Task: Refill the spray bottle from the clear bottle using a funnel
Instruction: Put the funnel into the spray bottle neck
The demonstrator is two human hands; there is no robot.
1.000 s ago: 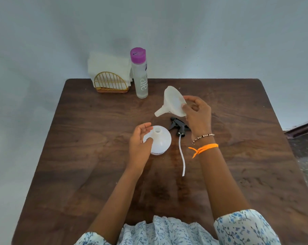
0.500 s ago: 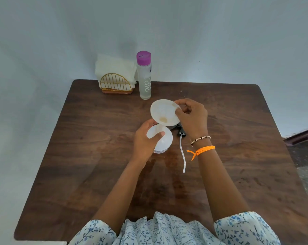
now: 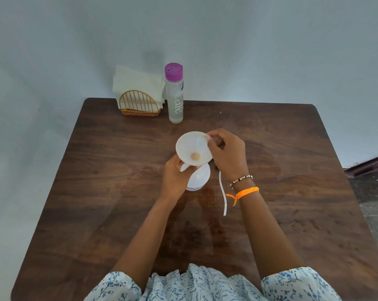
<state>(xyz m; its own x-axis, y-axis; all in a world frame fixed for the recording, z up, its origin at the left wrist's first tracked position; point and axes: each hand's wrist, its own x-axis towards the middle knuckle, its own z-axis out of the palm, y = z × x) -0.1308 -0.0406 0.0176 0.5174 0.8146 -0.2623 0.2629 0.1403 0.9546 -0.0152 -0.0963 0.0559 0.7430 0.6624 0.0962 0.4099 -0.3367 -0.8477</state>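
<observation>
White funnel at frame centre sat spout-down over our spray bottle; right hand pinched its rim, left hand gripped the bottle; clear bottle stood upright above, nearer our right.

Soft, even daylight fills my view, fairly bright. The clear bottle casts a faint blurred shadow on the wall just behind it. A dull sheen lies on the table in front of that bottle. Wide-angle distortion bows the table's edges; details look slightly soft.
</observation>
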